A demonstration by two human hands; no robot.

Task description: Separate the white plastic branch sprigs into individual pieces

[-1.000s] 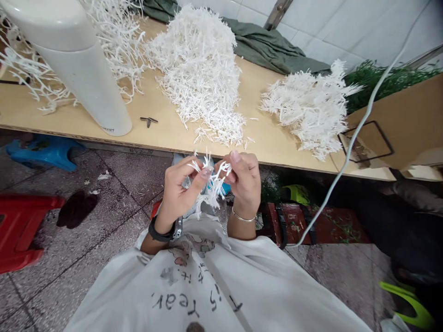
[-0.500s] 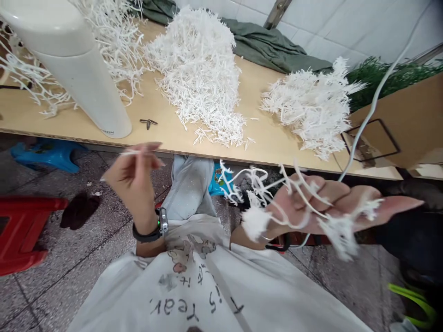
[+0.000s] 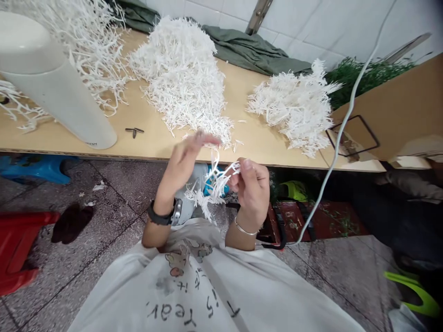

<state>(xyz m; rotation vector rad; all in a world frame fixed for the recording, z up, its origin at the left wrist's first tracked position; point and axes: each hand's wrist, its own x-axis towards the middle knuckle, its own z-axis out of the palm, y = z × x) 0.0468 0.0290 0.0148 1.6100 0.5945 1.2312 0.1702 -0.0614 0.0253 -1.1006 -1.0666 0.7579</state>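
My right hand (image 3: 253, 186) is closed, pinching a white branched plastic sprig (image 3: 218, 182) between thumb and fingers. The sprig spreads leftward into thin forked stems with spiky tips and hangs just off the table's front edge. My left hand (image 3: 185, 161) is to the left of the sprig, its fingers reaching right above the sprig's upper stems. Those fingers are smeared by motion, so whether they grip a stem is unclear. Behind it on the table lies a large heap of small white spiky pieces (image 3: 187, 78). A smaller heap of white sprigs (image 3: 294, 103) lies to the right.
A white bottle (image 3: 69, 97) stands at the table's left, before tangled white branches (image 3: 86, 46). Several dark seeds (image 3: 134, 132) lie beside it. A pale cable (image 3: 346, 115) crosses the right side, near a cardboard box (image 3: 404, 106). Red stool (image 3: 20, 249) at lower left.
My right hand has drawn inward from the right, turned from an open-palmed pose to a pinch on a sprig. My left hand has moved right, towards it. The view has shifted slightly.
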